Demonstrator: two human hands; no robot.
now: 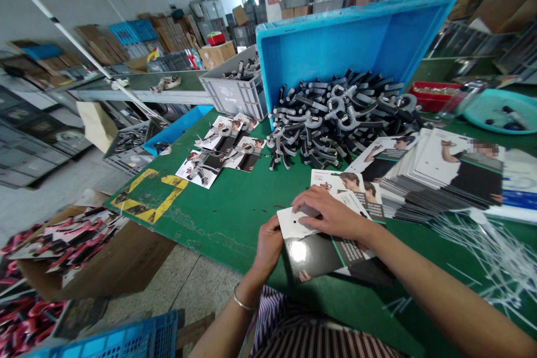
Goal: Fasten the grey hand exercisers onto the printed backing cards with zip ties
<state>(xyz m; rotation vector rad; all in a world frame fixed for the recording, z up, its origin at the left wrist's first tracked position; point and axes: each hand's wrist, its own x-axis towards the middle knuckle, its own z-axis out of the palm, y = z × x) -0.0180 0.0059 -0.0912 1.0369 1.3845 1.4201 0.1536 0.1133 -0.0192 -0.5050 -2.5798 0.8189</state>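
Note:
A printed backing card (316,257), white at the top and dark below, lies tilted in front of me at the table's near edge. My left hand (269,241) grips its left edge, with the fingertips hidden behind the card. Across the top of it reaches my right hand (325,210), fingers curled together on the white part near the punched holes. More loose cards (335,180) lie just beyond my hands. To the right stands a fanned stack of the same cards (457,170). White cable ties (499,254) are strewn at the right.
A tipped blue crate (331,39) spills grey-and-black hand grippers (327,117) onto the green table (235,218). Cards with hand grippers on them (201,169) lie at left. A grey crate (235,86), red tray (434,98) and turquoise basin (499,109) stand around. A cardboard box (113,251) is left below.

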